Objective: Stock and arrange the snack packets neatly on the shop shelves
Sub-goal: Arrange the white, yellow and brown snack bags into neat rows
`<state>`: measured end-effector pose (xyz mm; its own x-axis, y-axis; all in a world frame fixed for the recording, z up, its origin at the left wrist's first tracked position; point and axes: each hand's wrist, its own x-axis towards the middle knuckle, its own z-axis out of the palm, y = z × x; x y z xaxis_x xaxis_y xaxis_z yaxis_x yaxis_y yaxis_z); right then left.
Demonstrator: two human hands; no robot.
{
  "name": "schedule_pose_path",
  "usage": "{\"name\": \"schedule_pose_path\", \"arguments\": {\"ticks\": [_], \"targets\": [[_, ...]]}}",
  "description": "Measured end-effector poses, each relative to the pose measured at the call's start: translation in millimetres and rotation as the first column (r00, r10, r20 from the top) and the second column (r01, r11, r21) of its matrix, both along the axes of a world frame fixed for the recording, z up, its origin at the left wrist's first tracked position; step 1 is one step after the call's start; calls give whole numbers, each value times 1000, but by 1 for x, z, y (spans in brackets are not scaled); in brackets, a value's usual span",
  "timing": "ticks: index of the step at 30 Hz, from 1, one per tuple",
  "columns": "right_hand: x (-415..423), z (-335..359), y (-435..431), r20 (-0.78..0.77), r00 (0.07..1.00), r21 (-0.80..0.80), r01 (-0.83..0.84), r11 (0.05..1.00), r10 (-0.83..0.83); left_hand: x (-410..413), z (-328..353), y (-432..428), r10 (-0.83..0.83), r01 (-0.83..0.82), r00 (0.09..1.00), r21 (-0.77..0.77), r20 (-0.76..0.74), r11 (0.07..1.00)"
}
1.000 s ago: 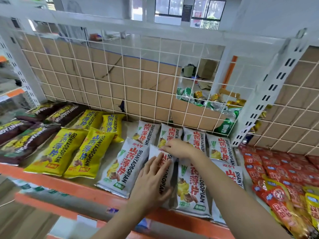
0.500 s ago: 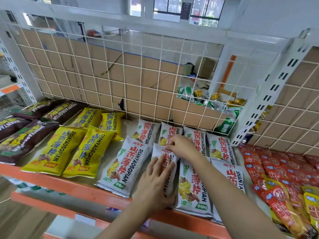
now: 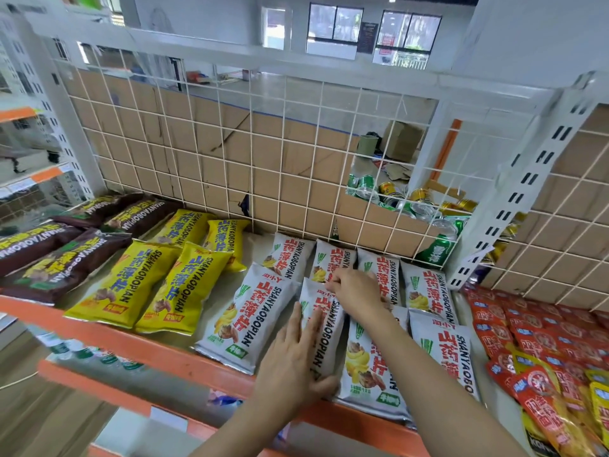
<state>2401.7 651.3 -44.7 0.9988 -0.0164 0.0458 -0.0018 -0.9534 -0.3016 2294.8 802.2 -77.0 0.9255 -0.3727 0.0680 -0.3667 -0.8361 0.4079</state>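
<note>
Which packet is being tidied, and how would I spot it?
Find the orange-edged shelf, then the white packets right of the yellow packets. In their front row, take the second packet from left. Only it has the left grip pressing it and the right grip pinching its top.

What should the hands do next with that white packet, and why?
Probably press the white packet flat into its row: the left hand rests on it, the right hand pinches its top edge, and it looks squeezed against the next packet.
</note>
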Motion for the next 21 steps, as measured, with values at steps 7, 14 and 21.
{"name": "schedule_pose_path", "arguments": {"ticks": [7,14,21], "targets": [[-3,-3,3,42,996,-61,77,995,-74,-5,0,-4,118,-114,992,87,-40,990],[-1,1,1,7,999,-115,53,992,-52,-8,8,-7,203,-192,977,139,-64,971],[-2,8,17,177,980,92,-111,990,93,-9,13,10,244,-248,964,27,101,968]]}}
